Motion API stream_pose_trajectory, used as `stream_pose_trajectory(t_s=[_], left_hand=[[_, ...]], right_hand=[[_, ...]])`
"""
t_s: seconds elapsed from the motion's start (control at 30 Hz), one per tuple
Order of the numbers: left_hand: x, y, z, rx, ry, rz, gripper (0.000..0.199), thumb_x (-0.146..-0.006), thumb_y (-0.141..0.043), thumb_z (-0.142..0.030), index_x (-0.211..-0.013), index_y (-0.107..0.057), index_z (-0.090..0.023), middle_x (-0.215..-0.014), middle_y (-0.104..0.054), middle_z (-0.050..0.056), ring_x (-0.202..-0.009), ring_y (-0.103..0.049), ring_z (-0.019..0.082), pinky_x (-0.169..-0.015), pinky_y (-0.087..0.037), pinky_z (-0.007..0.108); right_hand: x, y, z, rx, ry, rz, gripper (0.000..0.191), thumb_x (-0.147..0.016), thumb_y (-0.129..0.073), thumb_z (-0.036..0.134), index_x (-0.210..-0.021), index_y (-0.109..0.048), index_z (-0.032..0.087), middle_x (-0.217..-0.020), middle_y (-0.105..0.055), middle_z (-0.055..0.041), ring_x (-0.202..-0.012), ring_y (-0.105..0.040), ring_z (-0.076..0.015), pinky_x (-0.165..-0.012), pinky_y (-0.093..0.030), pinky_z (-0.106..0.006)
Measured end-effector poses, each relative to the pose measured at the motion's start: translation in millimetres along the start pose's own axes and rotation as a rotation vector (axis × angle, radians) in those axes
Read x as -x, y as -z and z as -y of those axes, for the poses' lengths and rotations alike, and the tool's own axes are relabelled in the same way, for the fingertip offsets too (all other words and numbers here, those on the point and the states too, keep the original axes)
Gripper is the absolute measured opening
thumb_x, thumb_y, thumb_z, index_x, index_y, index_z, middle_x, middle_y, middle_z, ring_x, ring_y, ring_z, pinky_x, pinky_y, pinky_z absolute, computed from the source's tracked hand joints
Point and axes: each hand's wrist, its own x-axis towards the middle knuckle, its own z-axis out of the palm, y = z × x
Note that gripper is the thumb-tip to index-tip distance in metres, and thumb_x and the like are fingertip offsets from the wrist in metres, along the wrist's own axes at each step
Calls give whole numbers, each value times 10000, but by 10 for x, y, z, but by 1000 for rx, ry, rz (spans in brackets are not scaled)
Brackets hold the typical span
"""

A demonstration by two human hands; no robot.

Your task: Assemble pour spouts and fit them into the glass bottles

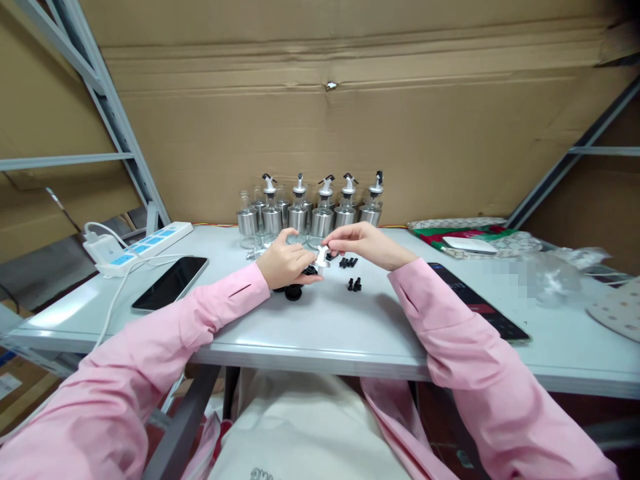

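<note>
A small white spout piece (pixel 323 257) is held between my two hands, above the middle of the table. My left hand (pixel 289 260) grips it from the left and below. My right hand (pixel 356 241) pinches at its upper right side; whether a smaller part is between those fingertips is hidden. Black round caps (pixel 293 292) lie under my left hand. Small black parts (pixel 349 263) sit right of my hands, with several black stoppers (pixel 355 285) nearer me. Behind stand steel-sleeved glass bottles (pixel 322 220), several topped with white and black pourers (pixel 326 185).
On the left are a phone (pixel 171 283), a white power strip (pixel 150 248) and its cable. To the right lie a tablet (pixel 477 303), a patterned cloth (pixel 520 241) and clear plastic bags (pixel 560 270). A cardboard wall (pixel 350 127) rises behind the table (pixel 320 333).
</note>
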Motion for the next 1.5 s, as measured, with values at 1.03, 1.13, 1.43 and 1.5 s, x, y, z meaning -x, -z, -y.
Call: stream_pose_trajectory(t_s=[1.03,1.13,1.43,1.5], left_hand=[[19,-19,-14,57,65,79,388,-898,-357,-483,-736,-520,-170,-544,-595,-27,-522,-545,124,-877,-359,423],[3,-4,-19,11,68,54,390,-900,-359,-477,-718,-515,-169,-541,-595,-28,-515,-537,118,-870,-363,415],[-17,24,-38,14,71,66,387,-902,-352,-476,-731,-520,-173,-532,-594,-31,-509,-536,119,-876,-360,417],[-17,25,-38,14,68,67,387,-901,-353,-476,-736,-526,-173,-534,-598,-28,-515,-539,122,-874,-360,418]], right_hand=[[-12,-190,-35,-559,-144,135,284,-749,-653,400,-828,-553,146,-585,-497,45,-537,-441,-67,-546,-365,-223],[-19,-214,-34,-609,-168,187,269,-817,-574,401,-820,-562,132,-570,-416,53,-520,-389,-66,-522,-349,-217],[-6,-225,-43,-603,-92,242,252,-829,-562,403,-842,-531,154,-568,-297,67,-522,-314,-85,-548,-328,-233],[-3,-227,-35,-585,-76,256,260,-822,-567,410,-841,-528,154,-573,-291,66,-525,-302,-87,-551,-320,-236]])
